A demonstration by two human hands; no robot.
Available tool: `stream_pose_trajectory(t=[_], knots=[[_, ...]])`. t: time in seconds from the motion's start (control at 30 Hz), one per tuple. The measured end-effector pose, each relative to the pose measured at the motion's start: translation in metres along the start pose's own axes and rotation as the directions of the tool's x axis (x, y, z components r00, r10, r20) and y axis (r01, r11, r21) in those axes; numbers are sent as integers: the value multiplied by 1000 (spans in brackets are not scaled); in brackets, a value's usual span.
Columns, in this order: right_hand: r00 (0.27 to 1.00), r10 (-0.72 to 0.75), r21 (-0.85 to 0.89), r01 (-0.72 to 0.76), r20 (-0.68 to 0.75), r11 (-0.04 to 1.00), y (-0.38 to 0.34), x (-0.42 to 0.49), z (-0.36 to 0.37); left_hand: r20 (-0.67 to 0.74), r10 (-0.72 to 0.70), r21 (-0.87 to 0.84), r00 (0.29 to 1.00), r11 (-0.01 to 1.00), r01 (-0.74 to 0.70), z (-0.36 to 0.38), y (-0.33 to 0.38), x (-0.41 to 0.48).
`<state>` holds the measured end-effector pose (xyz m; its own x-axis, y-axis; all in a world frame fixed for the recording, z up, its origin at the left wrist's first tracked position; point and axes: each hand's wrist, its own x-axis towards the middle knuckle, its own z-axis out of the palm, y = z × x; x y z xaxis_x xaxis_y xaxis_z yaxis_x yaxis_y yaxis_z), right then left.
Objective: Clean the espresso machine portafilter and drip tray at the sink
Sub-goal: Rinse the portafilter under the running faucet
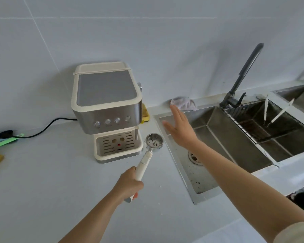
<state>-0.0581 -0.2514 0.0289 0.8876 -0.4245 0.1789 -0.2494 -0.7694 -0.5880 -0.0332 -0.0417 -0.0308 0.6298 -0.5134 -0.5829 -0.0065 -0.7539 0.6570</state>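
My left hand (128, 183) grips the cream handle of the portafilter (154, 141), whose steel basket, speckled with dark coffee grounds, hovers over the counter beside the sink's left rim. My right hand (180, 128) is stretched out flat with straight fingers above the sink's (200, 179) left corner, a little short of a crumpled grey cloth (183, 103) lying at the back rim. The cream and steel espresso machine (106, 102) stands on the counter to the left, its slotted drip tray (118, 143) still seated at its base.
A dark faucet (242, 74) rises behind the sink. A wire rack (249, 120) hangs in the right basin. A yellow sponge (145, 114) lies behind the machine. A black power cord (47, 127) and green and yellow items (0, 144) lie at the far left.
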Motion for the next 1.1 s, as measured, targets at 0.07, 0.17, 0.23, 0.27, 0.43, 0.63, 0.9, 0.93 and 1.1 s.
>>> stream_pose_trajectory(t=[0.07,0.17,0.23,0.27,0.43,0.63,0.9,0.93,1.1], knots=[[995,97,53,-96,-22,994,25,-6,-11,7,12,11,1000,1000,-12,9,13,7],[971,238,121,-231,-40,965,65,-9,-32,19,31,8,999,999,-31,22,35,21],[948,315,158,-306,-36,939,94,-7,-47,18,37,4,999,999,-37,33,53,33],[939,341,174,-330,-37,928,108,-5,-54,15,39,-1,999,999,-39,40,64,40],[911,413,264,-398,-3,879,186,17,-93,-12,58,-42,998,997,-58,85,124,83],[866,492,365,-489,91,793,275,65,-137,-44,35,-110,998,993,-39,142,197,125],[767,633,433,-609,107,665,343,130,-168,-138,-28,-133,990,991,9,174,253,158],[748,653,460,-624,119,631,347,138,-170,-146,-34,-128,989,992,16,175,257,161],[665,703,658,-651,254,379,363,173,-170,-156,-58,-113,986,993,40,174,263,174]])
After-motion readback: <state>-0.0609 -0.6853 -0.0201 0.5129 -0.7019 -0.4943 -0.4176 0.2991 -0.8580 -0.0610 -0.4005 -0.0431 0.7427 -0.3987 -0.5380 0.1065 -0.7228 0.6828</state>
